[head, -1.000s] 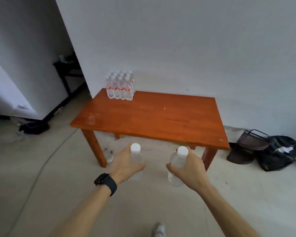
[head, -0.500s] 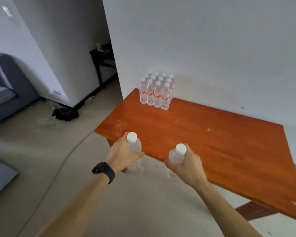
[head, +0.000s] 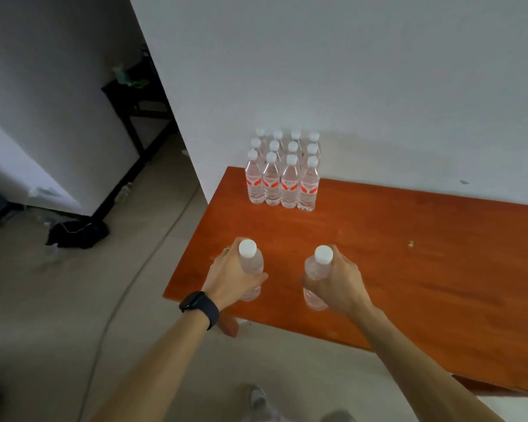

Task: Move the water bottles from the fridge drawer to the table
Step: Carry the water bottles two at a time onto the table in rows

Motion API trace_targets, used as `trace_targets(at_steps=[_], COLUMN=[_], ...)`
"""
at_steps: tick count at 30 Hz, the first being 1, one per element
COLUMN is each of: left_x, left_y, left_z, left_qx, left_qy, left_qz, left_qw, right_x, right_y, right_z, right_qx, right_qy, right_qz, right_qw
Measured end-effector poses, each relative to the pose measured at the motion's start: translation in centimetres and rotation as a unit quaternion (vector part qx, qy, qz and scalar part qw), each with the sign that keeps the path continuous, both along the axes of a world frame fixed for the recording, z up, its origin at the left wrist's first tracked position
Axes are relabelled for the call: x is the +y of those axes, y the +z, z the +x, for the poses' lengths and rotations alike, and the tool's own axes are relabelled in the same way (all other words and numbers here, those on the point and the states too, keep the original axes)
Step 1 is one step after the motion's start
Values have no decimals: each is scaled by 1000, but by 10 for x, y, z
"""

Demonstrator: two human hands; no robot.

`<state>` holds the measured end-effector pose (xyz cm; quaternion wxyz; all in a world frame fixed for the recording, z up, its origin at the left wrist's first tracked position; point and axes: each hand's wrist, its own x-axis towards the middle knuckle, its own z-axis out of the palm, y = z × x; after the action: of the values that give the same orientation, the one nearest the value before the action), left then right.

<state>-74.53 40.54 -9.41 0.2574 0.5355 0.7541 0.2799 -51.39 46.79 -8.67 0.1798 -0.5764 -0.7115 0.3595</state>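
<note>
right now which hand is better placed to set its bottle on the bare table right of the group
Right, likely: the right hand holds its bottle on that side of the group, while the left hand, near the table edge, must cross.

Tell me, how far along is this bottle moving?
Done: twelve water bottles stand grouped at the table's far corner by the wall. In hand: the left hand grips one bottle and the right hand a second bottle, over the table's near edge. Left: setting both down; the fridge drawer is out of view, so any remainder is unknown.
</note>
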Motion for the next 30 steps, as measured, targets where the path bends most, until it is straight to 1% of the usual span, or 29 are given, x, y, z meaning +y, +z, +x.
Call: trace_targets(at_steps=[6, 13, 16, 24, 30], left_x=[65, 146, 179, 253, 283], left_y=[-20, -42, -49, -62, -75], left_z=[-54, -89, -101, -128, -145], left_qx=[-18, -32, -46, -57, -70], left_qy=[-28, -44, -34, -23, -76], left_qz=[-20, -31, -32, -25, -49], left_qw=[999, 998, 998, 998, 993], right_x=[45, 115, 150, 215, 234], right_y=[-20, -51, -59, -81, -98], right_z=[-52, -106, -126, -178, -204], right_qx=[-10, 1, 14, 78, 75], right_qy=[-38, -67, -69, -105, -111], right_qz=[-19, -26, -36, -9, 21], right_qw=[999, 997, 997, 991, 991])
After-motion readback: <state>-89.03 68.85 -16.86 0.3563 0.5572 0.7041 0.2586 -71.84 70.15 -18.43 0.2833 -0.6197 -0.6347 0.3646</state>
